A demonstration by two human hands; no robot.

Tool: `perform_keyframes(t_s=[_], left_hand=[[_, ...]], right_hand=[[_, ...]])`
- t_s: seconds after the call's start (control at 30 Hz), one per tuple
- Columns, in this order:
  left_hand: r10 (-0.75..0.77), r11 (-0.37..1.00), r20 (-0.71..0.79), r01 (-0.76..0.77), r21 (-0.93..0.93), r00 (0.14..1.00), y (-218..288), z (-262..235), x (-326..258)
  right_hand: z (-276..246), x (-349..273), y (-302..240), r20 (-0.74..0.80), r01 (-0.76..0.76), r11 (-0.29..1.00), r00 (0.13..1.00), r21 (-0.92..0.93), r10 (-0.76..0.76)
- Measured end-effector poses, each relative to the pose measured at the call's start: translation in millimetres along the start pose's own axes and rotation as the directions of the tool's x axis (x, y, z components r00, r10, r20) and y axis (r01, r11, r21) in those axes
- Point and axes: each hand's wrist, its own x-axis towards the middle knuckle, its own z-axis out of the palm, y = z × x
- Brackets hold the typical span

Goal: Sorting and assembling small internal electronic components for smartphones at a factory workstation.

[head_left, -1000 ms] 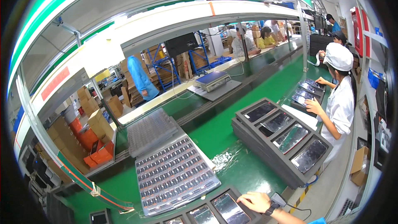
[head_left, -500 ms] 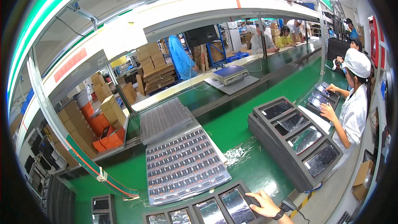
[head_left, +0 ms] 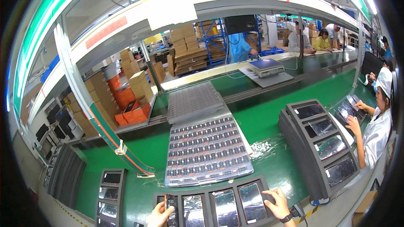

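A black foam tray (head_left: 208, 197) with phone-sized, film-covered devices lies in front of me at the table's near edge. At its left end my left hand (head_left: 159, 216) is closed on a phone (head_left: 171, 207) with an orange edge, tilted up at the leftmost slot. My right hand (head_left: 277, 204), with a dark band at the wrist, rests by the tray's right rim, its fingers spread and nothing held. Nearest to it is a phone (head_left: 253, 202) lying in the rightmost slot. Beyond stands a clear plastic tray (head_left: 208, 151) filled with rows of small black-and-orange parts.
A stack of foam trays (head_left: 301, 155) rises on the right, beside a co-worker (head_left: 376, 122) handling a device. Another foam tray (head_left: 110, 197) lies at left, near a slanted green strip (head_left: 113, 136). Stacked empty plastic trays (head_left: 195, 101) and a scale (head_left: 266, 67) are farther back.
My view has swung left. My left hand has come into view holding a phone at the tray's left end; my right hand remains by the tray's right side.
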Motion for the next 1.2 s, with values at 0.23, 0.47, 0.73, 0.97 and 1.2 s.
perform_keyframes(t_s=[0.23,0.47,0.73,0.97,1.2], left_hand=[[0.128,0.969,-0.143,-0.092,0.231,0.981,-45.1,-9.1,-1.9],[0.079,0.987,-0.349,-0.124,-0.107,0.934,-11.0,-6.9,-27.6],[0.002,0.984,-0.241,-0.045,-0.173,0.97,-8.7,19.3,-27.0],[0.053,0.989,-0.138,-0.071,-0.133,0.989,-29.2,66.9,-16.7],[0.164,0.945,-0.249,-0.079,0.319,0.955,-37.4,90.5,-18.1]], right_hand=[[-1.0,-3.7,-3.7,0.0,-0.041,0.999,0.999,-0.005,0.041],[0.5,-5.8,2.7,0.002,-0.033,0.999,0.999,0.0,0.033],[1.8,-1.6,-4.1,-0.002,-0.02,1.0,1.0,0.01,0.02],[3.1,-1.3,-3.7,-0.013,-0.021,1.0,1.0,0.021,0.021],[1.5,-6.1,2.7,-0.029,-0.023,0.999,0.999,0.032,0.024]])
